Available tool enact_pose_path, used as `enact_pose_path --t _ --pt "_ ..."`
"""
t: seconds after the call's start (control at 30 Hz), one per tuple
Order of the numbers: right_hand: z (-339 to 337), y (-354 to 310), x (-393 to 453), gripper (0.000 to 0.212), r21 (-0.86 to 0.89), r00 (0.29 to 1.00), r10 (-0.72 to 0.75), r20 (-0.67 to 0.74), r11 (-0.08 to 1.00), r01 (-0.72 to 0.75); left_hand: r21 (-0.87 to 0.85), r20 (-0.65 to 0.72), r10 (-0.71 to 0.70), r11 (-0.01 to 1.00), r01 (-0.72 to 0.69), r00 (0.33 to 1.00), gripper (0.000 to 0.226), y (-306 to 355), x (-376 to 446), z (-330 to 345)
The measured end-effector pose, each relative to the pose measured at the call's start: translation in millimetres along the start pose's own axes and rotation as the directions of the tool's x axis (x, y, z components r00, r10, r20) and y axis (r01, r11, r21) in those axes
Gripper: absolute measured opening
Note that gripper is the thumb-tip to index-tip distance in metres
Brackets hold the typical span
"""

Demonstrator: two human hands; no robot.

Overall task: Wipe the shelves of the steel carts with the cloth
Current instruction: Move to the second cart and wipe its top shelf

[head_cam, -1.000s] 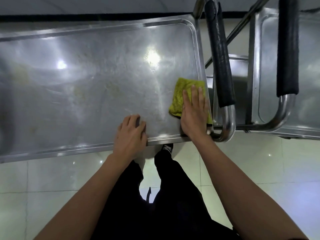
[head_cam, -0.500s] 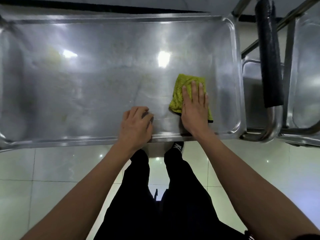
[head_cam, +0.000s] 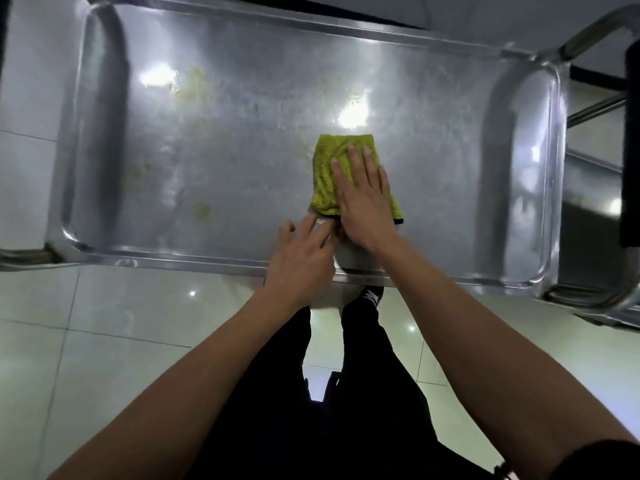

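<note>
The steel cart's top shelf (head_cam: 242, 140) fills the upper view, a shiny tray with a raised rim and yellowish smears at its left and middle. A folded yellow-green cloth (head_cam: 327, 174) lies flat on it, right of centre near the front. My right hand (head_cam: 365, 199) presses palm-down on the cloth, fingers spread, covering its right half. My left hand (head_cam: 301, 261) rests on the front rim just left of it, its fingers stretched onto the shelf toward the cloth's near corner.
A second steel cart (head_cam: 595, 188) stands close on the right, with a black padded handle (head_cam: 630, 143) and steel tube frame. A curved tube handle (head_cam: 20, 254) sticks out at the shelf's left end. Pale floor tiles (head_cam: 104, 341) and my black trousers lie below.
The cloth and my right hand have slid left along the shelf, away from its right rim. My left hand's fingers have uncurled and stretched out toward the cloth.
</note>
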State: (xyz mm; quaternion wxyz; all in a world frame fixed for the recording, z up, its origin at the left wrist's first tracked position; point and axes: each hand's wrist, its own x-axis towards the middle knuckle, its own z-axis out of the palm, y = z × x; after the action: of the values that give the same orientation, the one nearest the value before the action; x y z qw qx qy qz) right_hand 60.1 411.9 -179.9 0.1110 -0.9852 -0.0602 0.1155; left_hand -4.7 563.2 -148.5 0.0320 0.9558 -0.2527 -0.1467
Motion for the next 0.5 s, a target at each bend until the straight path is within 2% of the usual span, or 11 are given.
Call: enact_pose_path --t 0.13,0.33,0.5 --pt "3.3 2.0 -2.8 0.057 0.015 0.998 0.004 -0.063 1.000 -0.004 -0.006 -0.005 0.016 1.000 -0.016 1.000 0.035 -0.4 2.8 -3.3" --pt "5.8 19.2 -8.7 0.059 0.042 0.992 0.027 -0.122 0.999 -0.022 0.016 -0.030 0.011 1.000 -0.010 0.999 0.030 8.7 15.2 -4.8" --pt "-1.6 69.9 -24.2 0.056 0.069 0.984 0.105 -0.146 0.993 -0.096 0.018 -0.082 -0.030 0.999 0.032 0.996 0.026 25.1 33.4 -8.1"
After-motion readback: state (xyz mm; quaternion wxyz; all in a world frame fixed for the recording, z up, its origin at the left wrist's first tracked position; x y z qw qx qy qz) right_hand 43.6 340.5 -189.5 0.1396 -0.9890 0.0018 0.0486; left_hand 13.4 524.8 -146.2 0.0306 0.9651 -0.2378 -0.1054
